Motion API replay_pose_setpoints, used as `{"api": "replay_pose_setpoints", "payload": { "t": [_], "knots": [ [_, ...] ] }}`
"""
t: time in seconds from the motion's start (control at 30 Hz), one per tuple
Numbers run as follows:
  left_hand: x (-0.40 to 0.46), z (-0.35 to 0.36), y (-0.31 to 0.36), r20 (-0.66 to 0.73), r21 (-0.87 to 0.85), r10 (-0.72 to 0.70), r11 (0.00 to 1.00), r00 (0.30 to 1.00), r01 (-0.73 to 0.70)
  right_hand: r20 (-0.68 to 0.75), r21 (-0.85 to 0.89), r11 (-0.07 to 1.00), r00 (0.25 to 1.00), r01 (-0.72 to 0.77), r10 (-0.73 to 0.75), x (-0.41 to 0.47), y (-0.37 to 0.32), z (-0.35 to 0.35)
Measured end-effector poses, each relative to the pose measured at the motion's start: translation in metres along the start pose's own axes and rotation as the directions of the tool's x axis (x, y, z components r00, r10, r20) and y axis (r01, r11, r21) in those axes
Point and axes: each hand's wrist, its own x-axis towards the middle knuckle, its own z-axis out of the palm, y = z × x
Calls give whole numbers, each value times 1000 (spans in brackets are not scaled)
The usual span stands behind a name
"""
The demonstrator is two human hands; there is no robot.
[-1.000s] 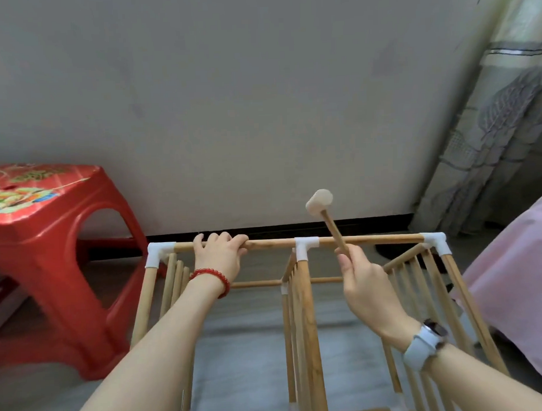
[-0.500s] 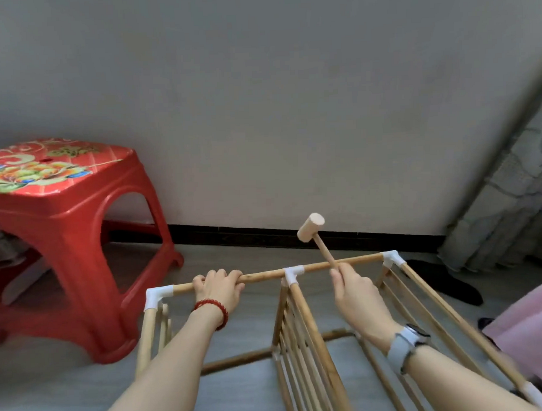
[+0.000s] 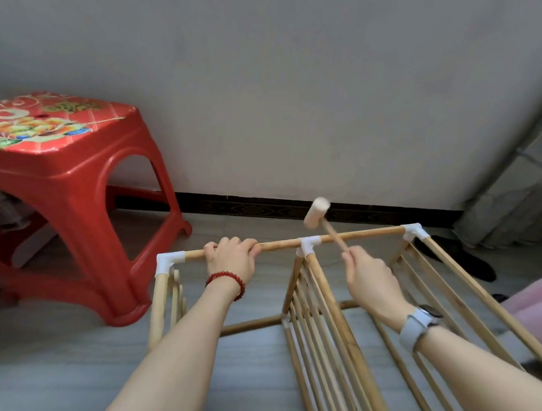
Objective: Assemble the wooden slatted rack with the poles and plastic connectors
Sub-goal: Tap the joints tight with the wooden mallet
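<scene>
Rack (image 3: 344,310) stood on the floor (image 3: 69,366) near the wall, beside a red stool (image 3: 63,182), frame joined and slats in place. Left hand (image 3: 231,262) wrapped round the top pole (image 3: 280,244), between the corner connector (image 3: 168,261) and the middle connector (image 3: 308,245), grip fully closed on the wood. Right hand (image 3: 370,281) curled tight round the handle of a small mallet (image 3: 317,213), head raised just above the middle connector, apart from it. Probably about to tap that joint home. Could go wrong in several ways: a glancing blow off the rounded plastic, sliding onto the pole; a strike drifting left toward the knuckles close by; too hard a hit cracking the connector or springing a joint lower down. Loose hold on the pole would let the light frame skid on the smooth floor.
</scene>
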Motion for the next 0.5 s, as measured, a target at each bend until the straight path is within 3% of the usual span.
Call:
{"api": "replay_pose_setpoints", "payload": {
  "t": [0.07, 0.1, 0.2, 0.23, 0.33, 0.4, 0.5],
  "knots": [
    [2, -1, 0, 12, -8, -3, 1000, 1000, 3, -277, 226, 968, 960, 110, -44, -1, -4, -2],
    [3, -2, 0, 21, -11, -6, 1000, 1000, 6, -288, 253, 960, 957, 118, -42, 0, -6, -3],
    [2, -2, 0, 26, -11, -8, 1000, 1000, 8, 103, 25, 999, 994, -44, 41, -2, -8, 8],
    [2, -3, 1, 36, -18, -4, 1000, 999, 4, 116, 25, 998, 991, -63, 59, -2, -8, 10],
    [5, -11, -3, 137, -32, 57, 998, 989, -54, -47, 205, 979, 999, 0, 10, -1, -15, 6],
    [2, -21, -9, 179, -66, 92, 994, 979, -82, -32, 198, 978, 998, 58, -53, 1, -24, 3],
    [-13, -37, -33, -23, -37, 4, 999, 1000, -5, 100, 103, 986, 985, 128, -139, 2, -45, 4]
  ]
}}
